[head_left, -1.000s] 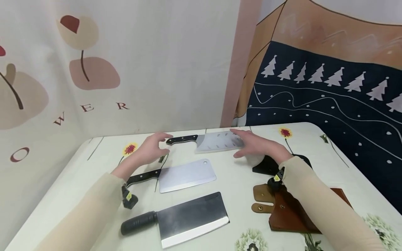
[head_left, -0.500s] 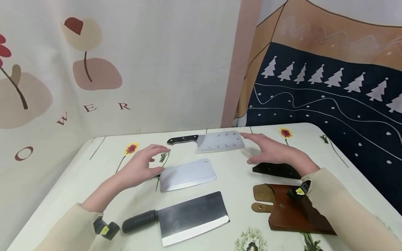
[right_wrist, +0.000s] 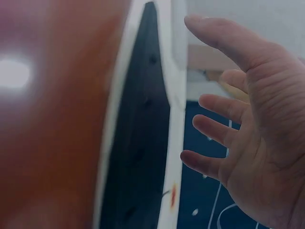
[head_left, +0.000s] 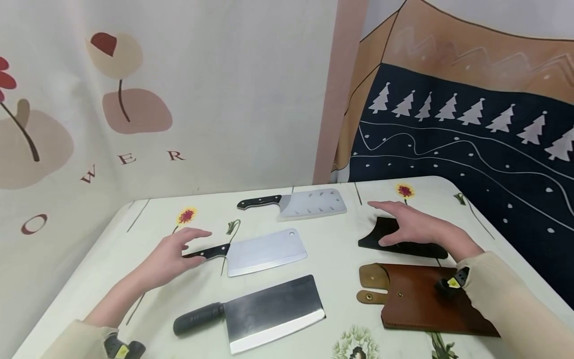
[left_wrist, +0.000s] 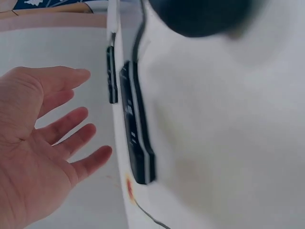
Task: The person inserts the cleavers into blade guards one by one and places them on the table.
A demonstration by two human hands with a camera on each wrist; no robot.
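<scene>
Cleaver (head_left: 264,252) lies with its long axis running nine to three, black handle (head_left: 207,252) just at three o'clock of my left hand (head_left: 168,257), whose grip is apart and empty.

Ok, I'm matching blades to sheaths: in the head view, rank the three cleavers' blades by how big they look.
1. dark cleaver, though nearest the camera.
2. middle cleaver.
3. far cleaver, farthest away, so its true size is unsure.

Looks like a home room w/ staged backdrop: printed fabric hangings (head_left: 179,99) on far walls, floral tablecloth (head_left: 341,249) on table, cleavers (head_left: 264,252) laid out.
</scene>
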